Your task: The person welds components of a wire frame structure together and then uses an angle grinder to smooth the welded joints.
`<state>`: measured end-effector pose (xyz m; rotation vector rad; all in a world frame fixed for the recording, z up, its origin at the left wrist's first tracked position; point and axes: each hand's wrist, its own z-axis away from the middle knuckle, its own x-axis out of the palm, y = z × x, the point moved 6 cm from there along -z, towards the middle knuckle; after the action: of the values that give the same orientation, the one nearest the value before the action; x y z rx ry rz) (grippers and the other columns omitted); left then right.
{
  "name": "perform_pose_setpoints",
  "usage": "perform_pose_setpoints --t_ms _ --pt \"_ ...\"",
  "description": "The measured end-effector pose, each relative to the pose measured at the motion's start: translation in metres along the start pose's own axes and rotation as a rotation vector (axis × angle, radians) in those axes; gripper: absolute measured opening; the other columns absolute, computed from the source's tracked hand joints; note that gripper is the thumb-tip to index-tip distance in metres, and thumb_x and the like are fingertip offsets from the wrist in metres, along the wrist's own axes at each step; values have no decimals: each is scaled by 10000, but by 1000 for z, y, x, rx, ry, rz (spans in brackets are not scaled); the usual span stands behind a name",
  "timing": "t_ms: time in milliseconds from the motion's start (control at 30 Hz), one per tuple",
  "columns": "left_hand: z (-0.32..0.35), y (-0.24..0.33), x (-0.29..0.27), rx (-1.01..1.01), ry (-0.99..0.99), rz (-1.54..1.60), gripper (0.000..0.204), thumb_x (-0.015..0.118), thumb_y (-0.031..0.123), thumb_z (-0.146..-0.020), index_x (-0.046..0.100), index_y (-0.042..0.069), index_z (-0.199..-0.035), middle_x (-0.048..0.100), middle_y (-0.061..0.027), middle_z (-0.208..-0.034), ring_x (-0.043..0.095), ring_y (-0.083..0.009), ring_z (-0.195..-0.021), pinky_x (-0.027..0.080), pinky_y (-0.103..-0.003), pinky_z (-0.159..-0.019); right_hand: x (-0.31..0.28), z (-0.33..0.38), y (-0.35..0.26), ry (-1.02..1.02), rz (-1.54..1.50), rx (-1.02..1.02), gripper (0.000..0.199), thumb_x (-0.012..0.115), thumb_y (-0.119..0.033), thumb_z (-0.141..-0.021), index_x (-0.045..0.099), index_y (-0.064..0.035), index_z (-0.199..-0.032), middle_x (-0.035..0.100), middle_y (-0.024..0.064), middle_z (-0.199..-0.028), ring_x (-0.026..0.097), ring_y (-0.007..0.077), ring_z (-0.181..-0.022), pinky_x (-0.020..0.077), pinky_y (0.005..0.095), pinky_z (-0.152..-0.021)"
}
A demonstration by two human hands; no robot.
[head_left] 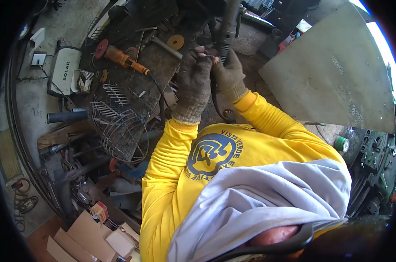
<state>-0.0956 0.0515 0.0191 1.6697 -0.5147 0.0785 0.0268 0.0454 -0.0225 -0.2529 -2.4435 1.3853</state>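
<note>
My left hand [192, 85], in a worn brown knit glove with bare fingertips, is raised in front of my chest with its fingers curled in. Its fingertips meet those of my right hand [231, 76], in a matching glove and also closed. Whatever sits between the fingers is too small and hidden to make out. Just beyond them stands a dark grey metal post [227, 32] with a ribbed lower part. I cannot tell whether my right hand touches it. A black cable or strap [216, 102] hangs below the hands.
On the dark worktable [156, 67] to the left lie an orange angle grinder [121, 57], a hammer [165, 46], a tan disc [175, 42] and a bent wire guard [123, 131]. A big metal sheet [333, 74] leans at right, near a green tin [342, 144]. Cardboard boxes [86, 236] sit lower left.
</note>
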Motion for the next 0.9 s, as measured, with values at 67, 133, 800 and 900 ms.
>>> perform_pose_setpoints --t_ms 67,133,800,900 --pt "6 15 16 229 -150 -186 278 599 156 -1007 534 -5 -1225 631 -71 -1088 605 -135 -1003 498 -269 -898 -19 -6 1 69 20 96 436 683 -347 -956 559 0 -1189 668 47 -972 627 124 -840 534 301 -748" --pt "19 13 12 227 -131 -60 336 611 178 -1008 506 -3 -1271 634 -81 -1131 607 -138 -1049 491 -286 -932 -26 -17 -17 51 -6 76 350 679 -273 -954 568 -6 -1151 674 78 -957 631 141 -827 532 314 -739" --pt "274 -157 -215 -386 661 -590 228 636 155 -949 615 3 -1116 667 -61 -926 613 -135 -816 505 -316 -758 -70 -138 27 331 1152 -203 768 741 -457 -825 448 -37 -1397 582 269 -1204 619 465 -1046 533 515 -850" --pt "284 -158 -209 -466 700 -575 267 653 186 -936 631 5 -1130 694 -83 -979 644 -158 -870 517 -332 -812 -84 -134 36 316 1215 -184 782 736 -488 -824 443 -86 -1428 576 270 -1219 620 475 -1049 538 531 -863"
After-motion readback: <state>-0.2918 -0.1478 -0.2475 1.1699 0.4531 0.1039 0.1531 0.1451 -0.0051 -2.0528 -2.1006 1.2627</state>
